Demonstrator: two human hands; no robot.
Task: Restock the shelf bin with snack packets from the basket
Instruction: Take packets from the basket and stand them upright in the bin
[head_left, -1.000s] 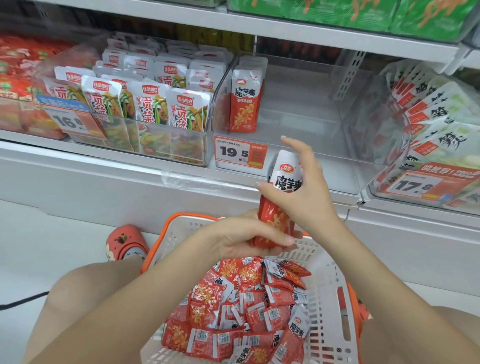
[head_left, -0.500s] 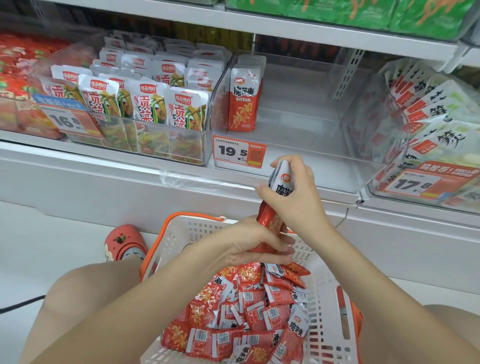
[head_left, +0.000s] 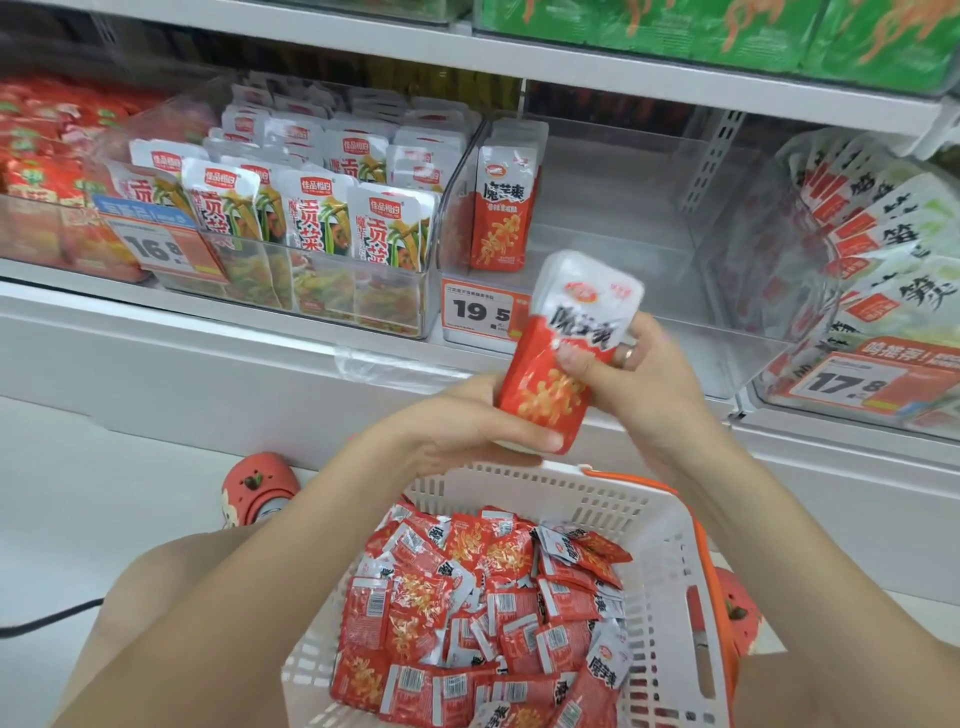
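Observation:
Both hands hold a small stack of red and white snack packets (head_left: 558, 358) upright above the basket, in front of the shelf edge. My left hand (head_left: 467, 431) cups the stack's bottom. My right hand (head_left: 639, 374) grips its right side, thumb across the front. The white basket (head_left: 670, 540) with orange handles sits between my knees and holds several loose red packets (head_left: 483, 613). The clear shelf bin (head_left: 623, 228) behind the 19.5 price tag (head_left: 483, 312) is mostly bare, with a few matching packets (head_left: 501, 208) standing at its left wall.
A full clear bin of white and green packets (head_left: 311, 223) stands left of the target bin. Right of it, another bin (head_left: 883, 249) holds white packets behind a 17.8 tag. A shelf board (head_left: 571, 57) runs overhead. Orange shoes (head_left: 260, 488) rest on the pale floor.
The stack has turned from edge-on to face the camera and sits slightly higher. My right hand slid from the top of the stack to its side.

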